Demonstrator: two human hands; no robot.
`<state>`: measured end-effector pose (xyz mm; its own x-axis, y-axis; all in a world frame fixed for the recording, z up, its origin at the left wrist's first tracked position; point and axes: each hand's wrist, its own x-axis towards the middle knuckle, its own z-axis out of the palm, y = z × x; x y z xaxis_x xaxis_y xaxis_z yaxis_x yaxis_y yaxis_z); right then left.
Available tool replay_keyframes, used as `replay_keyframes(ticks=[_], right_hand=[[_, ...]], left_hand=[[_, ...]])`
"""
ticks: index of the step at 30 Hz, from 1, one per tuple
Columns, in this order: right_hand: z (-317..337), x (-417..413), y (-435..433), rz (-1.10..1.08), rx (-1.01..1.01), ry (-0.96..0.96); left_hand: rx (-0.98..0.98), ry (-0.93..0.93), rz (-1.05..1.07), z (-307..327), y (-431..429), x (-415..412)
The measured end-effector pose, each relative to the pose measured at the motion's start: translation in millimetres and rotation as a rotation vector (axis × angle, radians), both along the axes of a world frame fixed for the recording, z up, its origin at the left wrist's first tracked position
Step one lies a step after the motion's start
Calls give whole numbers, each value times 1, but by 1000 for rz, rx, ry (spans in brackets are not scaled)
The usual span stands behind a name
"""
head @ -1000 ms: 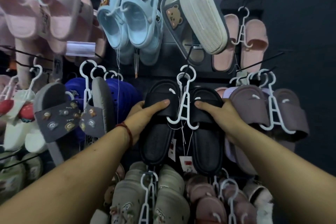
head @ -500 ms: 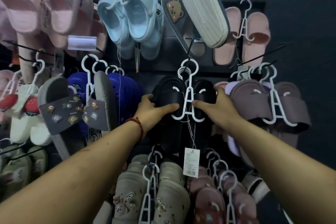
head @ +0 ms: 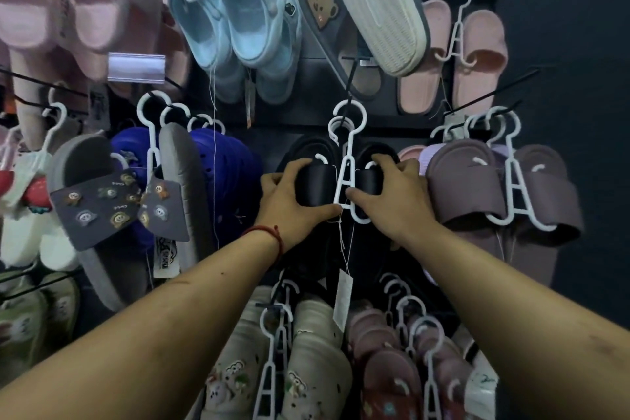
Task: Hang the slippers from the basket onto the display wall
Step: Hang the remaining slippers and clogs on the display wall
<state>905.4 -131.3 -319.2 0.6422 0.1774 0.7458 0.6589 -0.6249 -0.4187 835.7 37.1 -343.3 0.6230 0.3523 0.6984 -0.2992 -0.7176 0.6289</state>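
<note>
Crowded with hung pairs, the display wall takes the black slippers at its middle peg, where the left hand and right hand close their fingers on the straps, probably to steady the white hanger while its hook seats.

Black slippers pushed back onto wall peg, tag dangling

Pair of black rubber slide slippers clipped side by side on white plastic hanger, toes up, flat against dark display wall; hook looped over black peg. White tag dangles below.
</note>
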Motion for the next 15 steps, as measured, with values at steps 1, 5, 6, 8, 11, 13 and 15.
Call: replay_keyframes(ticks=[1,5,6,8,11,13,15], right_hand=[[0,-1,1,-18,-13,-2],[0,0,4,-47,-21,-6],[0,0,5,-42,-13,4],[1,2,5,-29,-4,23],[4,0,3,-11,2,47],[4,-2,1,5,-7,68],[3,-6,-2,19,-29,81]], left_hand=[[-1,-6,17,-1,0,2],[3,-3,62,-3,1,9],[5,1,69,-3,1,9],[6,6,78,-2,-1,8],[12,41,93,1,-1,5],[28,95,91,3,-2,1],[45,156,85,4,-4,-6]])
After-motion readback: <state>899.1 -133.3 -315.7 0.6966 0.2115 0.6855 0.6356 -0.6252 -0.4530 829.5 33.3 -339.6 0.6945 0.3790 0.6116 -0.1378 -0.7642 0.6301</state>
